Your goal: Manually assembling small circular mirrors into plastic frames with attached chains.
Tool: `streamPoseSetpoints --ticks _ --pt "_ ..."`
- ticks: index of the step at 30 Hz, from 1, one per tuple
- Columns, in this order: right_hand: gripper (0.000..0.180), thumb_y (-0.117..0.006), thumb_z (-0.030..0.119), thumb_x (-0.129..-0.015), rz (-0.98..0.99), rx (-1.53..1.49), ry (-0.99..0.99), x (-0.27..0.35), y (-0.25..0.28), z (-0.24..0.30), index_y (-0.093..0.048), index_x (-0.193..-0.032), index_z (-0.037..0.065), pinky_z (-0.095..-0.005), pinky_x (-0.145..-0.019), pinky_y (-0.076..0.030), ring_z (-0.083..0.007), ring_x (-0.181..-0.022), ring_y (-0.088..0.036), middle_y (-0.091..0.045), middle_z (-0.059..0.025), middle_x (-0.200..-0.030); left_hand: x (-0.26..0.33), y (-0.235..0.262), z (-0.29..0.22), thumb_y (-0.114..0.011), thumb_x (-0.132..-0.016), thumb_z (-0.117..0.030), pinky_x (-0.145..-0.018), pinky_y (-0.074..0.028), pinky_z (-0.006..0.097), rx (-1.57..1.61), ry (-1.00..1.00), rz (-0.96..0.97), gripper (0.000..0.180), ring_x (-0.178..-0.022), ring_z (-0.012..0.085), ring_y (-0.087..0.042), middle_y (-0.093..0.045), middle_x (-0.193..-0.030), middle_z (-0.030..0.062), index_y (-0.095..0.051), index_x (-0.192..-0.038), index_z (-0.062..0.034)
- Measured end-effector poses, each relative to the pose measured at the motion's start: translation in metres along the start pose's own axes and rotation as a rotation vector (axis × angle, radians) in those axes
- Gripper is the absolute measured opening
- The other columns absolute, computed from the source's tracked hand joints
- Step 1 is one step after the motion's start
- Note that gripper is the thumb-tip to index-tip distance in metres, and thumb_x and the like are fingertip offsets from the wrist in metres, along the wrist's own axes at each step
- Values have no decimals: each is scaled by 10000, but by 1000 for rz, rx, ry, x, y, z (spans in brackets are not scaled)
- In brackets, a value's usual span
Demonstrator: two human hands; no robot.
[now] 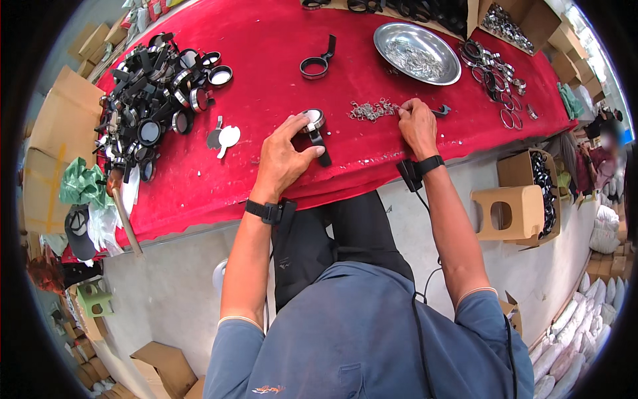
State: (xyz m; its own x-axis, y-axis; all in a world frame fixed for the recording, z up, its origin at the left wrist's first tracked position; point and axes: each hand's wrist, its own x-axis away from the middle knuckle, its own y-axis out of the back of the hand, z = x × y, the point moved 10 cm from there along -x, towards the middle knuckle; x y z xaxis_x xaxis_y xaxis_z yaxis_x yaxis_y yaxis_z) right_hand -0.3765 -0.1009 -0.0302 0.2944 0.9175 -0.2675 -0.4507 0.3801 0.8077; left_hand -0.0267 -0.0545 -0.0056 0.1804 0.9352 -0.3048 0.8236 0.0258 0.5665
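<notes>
My left hand (284, 158) grips a round piece with a pale face, a metallic rim and a flat black handle (320, 147), thumb against the handle and fingers at the rim. The handle points toward me on the red cloth. My right hand (419, 128) has its fingertips pressed together at the right end of a small heap of wire clips (373, 110); what they pinch, if anything, is too small to make out. Right of those fingers lies a small black part (441, 111). Farther off lies a black ring with an upright handle (314, 66).
A heap of black-handled round pieces (149, 131) covers the table's left side, with flat white and grey discs (228, 138) beside it. A metal bowl (389, 38) holds small wire parts. Loose metal rings (506, 120) lie at right. Cardboard boxes (508, 211) stand below.
</notes>
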Motion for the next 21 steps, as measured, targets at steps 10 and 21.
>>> streamPoseSetpoints --ticks 10,21 --pt "181 -682 152 -995 220 -45 106 -35 -5 30 -750 -1055 -4 -550 -939 -571 -509 -1046 -746 -781 -296 -1028 -1 -1 4 -943 -781 -216 -1255 -486 472 9 1 2 688 -1502 405 -581 -684 -1521 228 -735 -1407 -21" --pt "219 -763 226 -990 26 -93 199 -33 18 48 -801 -1040 17 -511 -925 -585 -438 -982 -779 -801 -245 -1003 -4 2 4 -953 -771 -222 -1221 -516 455 52 -2 -9 679 -1446 406 -632 -689 -1501 252 -744 -1376 7"
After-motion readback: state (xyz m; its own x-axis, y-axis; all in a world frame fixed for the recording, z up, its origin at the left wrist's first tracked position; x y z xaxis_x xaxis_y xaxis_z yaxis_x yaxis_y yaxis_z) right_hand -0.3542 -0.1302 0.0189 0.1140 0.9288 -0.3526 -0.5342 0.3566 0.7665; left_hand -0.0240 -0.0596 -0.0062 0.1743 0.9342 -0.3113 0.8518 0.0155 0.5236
